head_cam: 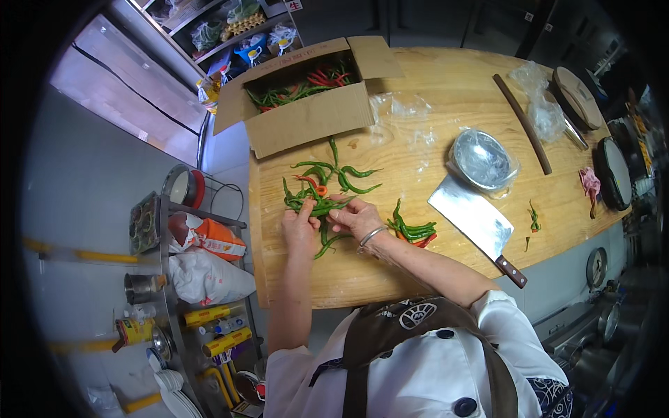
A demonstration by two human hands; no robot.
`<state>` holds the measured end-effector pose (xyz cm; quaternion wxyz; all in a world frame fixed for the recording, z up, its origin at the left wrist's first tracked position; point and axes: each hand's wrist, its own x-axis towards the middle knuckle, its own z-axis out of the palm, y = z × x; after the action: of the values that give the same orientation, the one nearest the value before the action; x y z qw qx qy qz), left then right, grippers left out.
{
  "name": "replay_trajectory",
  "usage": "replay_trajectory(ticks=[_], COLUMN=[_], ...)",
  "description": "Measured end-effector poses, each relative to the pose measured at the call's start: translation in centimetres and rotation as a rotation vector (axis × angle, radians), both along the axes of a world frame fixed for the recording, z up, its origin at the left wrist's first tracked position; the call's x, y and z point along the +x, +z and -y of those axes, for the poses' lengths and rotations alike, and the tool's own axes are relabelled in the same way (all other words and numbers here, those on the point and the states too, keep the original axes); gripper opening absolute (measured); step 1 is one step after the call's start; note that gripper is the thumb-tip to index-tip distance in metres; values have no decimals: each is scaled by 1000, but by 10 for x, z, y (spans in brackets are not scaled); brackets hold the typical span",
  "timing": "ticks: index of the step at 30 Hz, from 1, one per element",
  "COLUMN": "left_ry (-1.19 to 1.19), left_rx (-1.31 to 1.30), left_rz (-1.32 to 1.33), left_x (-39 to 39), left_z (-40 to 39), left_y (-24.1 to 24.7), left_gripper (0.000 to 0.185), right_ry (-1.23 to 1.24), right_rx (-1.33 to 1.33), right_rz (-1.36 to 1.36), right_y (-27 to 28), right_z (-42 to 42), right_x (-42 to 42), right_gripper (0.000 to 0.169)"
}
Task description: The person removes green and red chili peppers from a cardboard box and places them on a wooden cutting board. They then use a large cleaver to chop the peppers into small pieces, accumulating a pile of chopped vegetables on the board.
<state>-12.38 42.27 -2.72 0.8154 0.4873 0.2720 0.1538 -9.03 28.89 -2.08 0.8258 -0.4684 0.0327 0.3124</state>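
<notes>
Green chili peppers, with a few red ones, form a loose pile (295, 199) on the wooden worktop. My left hand (302, 230) holds green chilies at the pile's near side. Beside it, my right hand (356, 219), with a bracelet at the wrist, has thumb and fingers closed on a green chili (334, 207). More green chilies (342, 172) are scattered just beyond. Right of my right hand lies a small bunch of green and red chilies (413, 227). An open cardboard box (313, 117) of green and red chilies stands at the far left of the worktop.
A cleaver (473, 217) lies right of centre, its blade beside a plastic-covered metal bowl (481, 159). Farther right are a wooden rod (522, 125), plastic bags (543, 112), a pink cloth (589, 183) and chili scraps (533, 219). A metal shelf (170, 292) with bags stands left.
</notes>
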Motion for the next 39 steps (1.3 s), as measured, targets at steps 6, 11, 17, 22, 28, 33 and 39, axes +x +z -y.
replay_trajectory(ticks=[6,11,17,22,28,33,39], left_ry=[73,96,27,-177,-394,-461,-251], left_rx=[95,113,41,-347,-251,-50,90], left_rz=[-55,-58,-39,132,123,11,-141], left_x=[4,8,8,1,-3,-1,2], left_z=[12,21,16,-4,-7,-6,-2], left_y=[-6,-11,-21,-28,-19,-20,7], left_gripper=[12,14,19,25,24,19,14], right_ry=[-35,-28,-62,-177,-179,-162,174], right_rx=[19,0,35,173,193,267,341], right_rz=[-43,-48,-136,-246,-371,-369,-263], right_y=[-12,-13,-16,-14,-18,-24,-10], right_z=[4,6,8,13,20,26,43], right_x=[8,11,14,24,34,39,44], right_gripper=[25,23,19,14,13,14,14])
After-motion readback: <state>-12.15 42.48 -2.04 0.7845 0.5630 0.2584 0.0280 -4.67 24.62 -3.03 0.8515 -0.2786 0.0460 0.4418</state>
